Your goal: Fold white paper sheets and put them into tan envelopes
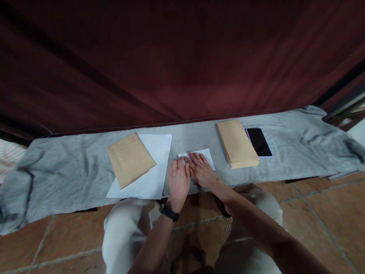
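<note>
Both your hands lie flat, fingers spread, pressing a small folded white paper (200, 157) on the grey cloth (70, 173): left hand (179, 181) at its near-left edge, right hand (201, 169) across it. Left of it, a tan envelope (130, 158) rests on a white sheet (155, 169); right, an envelope stack (236, 144) and a phone (259, 142).

Premises: apparently a domestic room, improvised for paperwork. Evidence: terracotta floor tiles (338, 216) below the left hand (178, 180). A low cloth-covered surface (77, 181) lies under both hands. A dark red curtain (174, 47) hangs beyond them. Stacked brown envelopes (238, 149) and a phone (259, 142) lie right of the right hand (201, 169).
</note>
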The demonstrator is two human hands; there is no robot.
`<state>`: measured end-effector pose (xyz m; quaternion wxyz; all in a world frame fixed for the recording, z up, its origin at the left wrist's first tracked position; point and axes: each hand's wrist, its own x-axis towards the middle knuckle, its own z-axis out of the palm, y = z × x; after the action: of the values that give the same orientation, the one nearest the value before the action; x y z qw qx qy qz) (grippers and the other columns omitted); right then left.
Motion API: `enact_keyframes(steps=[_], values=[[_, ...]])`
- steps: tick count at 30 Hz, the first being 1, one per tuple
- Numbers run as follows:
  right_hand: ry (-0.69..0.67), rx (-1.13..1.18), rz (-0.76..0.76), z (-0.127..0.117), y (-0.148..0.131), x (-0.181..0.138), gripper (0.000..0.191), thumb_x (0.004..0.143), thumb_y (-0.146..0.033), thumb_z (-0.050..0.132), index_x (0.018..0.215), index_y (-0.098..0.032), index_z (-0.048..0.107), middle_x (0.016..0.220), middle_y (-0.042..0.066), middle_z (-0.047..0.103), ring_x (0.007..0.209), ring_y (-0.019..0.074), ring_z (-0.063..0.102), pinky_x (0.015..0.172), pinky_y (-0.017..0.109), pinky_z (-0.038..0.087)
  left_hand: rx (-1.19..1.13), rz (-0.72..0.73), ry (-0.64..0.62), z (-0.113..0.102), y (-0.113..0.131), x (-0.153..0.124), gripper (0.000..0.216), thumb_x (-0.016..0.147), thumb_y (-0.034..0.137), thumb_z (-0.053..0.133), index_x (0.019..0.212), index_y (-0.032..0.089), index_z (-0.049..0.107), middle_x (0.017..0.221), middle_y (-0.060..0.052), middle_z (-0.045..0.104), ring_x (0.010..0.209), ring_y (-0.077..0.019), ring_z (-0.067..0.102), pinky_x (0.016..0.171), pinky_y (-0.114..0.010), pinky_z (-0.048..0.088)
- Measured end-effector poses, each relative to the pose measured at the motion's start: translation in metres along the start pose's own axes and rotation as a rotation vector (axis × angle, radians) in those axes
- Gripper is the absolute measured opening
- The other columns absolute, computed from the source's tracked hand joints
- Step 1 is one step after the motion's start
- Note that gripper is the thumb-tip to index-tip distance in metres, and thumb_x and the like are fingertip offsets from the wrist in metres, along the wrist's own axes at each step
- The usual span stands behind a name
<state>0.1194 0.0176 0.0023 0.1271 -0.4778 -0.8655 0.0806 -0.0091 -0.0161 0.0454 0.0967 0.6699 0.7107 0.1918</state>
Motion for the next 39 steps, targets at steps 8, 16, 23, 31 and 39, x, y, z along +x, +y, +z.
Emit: enact_keyframes(steps=[8, 16, 23, 31, 39], values=[[-0.010, -0.088, -0.018, 0.005, 0.000, -0.003, 0.060, 0.100, -0.025, 0.046, 0.158, -0.012, 0.035, 0.163, 0.014, 0.034, 0.152, 0.0292, 0.030, 0.127, 0.048, 0.018, 0.032, 0.203, -0.029, 0.042, 0.001, 0.021, 0.066, 0.105, 0.049, 0.024, 0.153, 0.005, 0.038, 0.158, -0.020, 0.042, 0.152, -0.0262, 0.031, 0.122, -0.045, 0.031], [0.052, -0.092, 0.037, 0.007, 0.007, -0.004, 0.054, 0.103, -0.025, 0.040, 0.157, -0.016, 0.038, 0.164, 0.012, 0.032, 0.151, 0.0298, 0.031, 0.124, 0.051, 0.023, 0.124, 0.190, -0.004, 0.042, -0.010, 0.013, 0.069, 0.104, 0.050, 0.025, 0.157, 0.005, 0.032, 0.161, -0.017, 0.037, 0.154, -0.0266, 0.027, 0.124, -0.046, 0.027], [0.149, -0.098, 0.149, 0.009, 0.022, -0.012, 0.051, 0.106, -0.030, 0.038, 0.154, -0.014, 0.042, 0.161, 0.014, 0.037, 0.149, 0.0294, 0.035, 0.122, 0.050, 0.026, 0.193, 0.161, 0.017, 0.047, -0.014, 0.009, 0.069, 0.104, 0.047, 0.026, 0.156, 0.002, 0.032, 0.162, -0.019, 0.033, 0.154, -0.0286, 0.024, 0.124, -0.048, 0.026], [0.203, -0.108, 0.198, 0.009, 0.035, -0.022, 0.056, 0.107, -0.039, 0.035, 0.155, -0.011, 0.040, 0.160, 0.016, 0.038, 0.147, 0.0301, 0.039, 0.121, 0.050, 0.026, 0.216, 0.142, 0.020, 0.047, -0.020, 0.007, 0.067, 0.104, 0.045, 0.030, 0.157, 0.003, 0.030, 0.163, -0.020, 0.033, 0.154, -0.0283, 0.026, 0.124, -0.048, 0.027], [0.205, -0.090, 0.254, 0.003, 0.046, -0.035, 0.059, 0.107, -0.038, 0.032, 0.156, -0.006, 0.035, 0.159, 0.019, 0.038, 0.148, 0.0308, 0.036, 0.120, 0.051, 0.028, 0.221, 0.159, 0.011, 0.037, -0.024, 0.002, 0.071, 0.103, 0.049, 0.030, 0.156, 0.001, 0.031, 0.161, -0.022, 0.034, 0.154, -0.0294, 0.026, 0.124, -0.050, 0.027]])
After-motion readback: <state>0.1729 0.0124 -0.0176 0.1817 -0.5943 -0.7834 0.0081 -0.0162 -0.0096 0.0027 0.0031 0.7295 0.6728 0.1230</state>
